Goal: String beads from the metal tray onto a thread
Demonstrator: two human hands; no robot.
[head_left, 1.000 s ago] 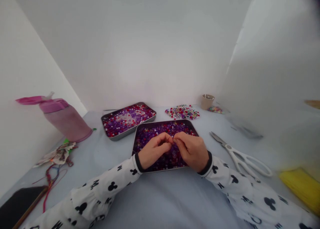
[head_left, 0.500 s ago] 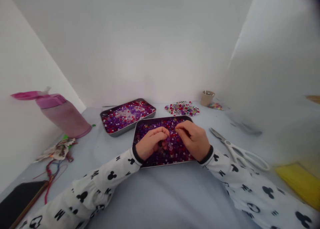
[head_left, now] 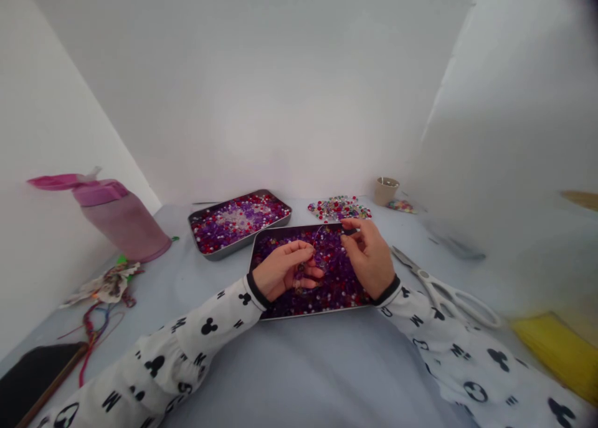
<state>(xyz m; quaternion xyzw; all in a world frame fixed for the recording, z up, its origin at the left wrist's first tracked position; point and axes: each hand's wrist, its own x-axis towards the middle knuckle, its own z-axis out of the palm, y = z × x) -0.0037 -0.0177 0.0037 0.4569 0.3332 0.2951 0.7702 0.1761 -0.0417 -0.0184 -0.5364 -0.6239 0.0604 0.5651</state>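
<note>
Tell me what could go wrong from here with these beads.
The thin strand appears held only by the left hand; if that pinch loosened, it could drop among the beads in the near tray. The right hand is at the tray's right end, so a bump might spill some. The scissors lie close by the right sleeve, which could brush them.

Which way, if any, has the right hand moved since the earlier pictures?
Yes: the right hand has moved right and forward, toward the far right corner of the front tray.
</note>
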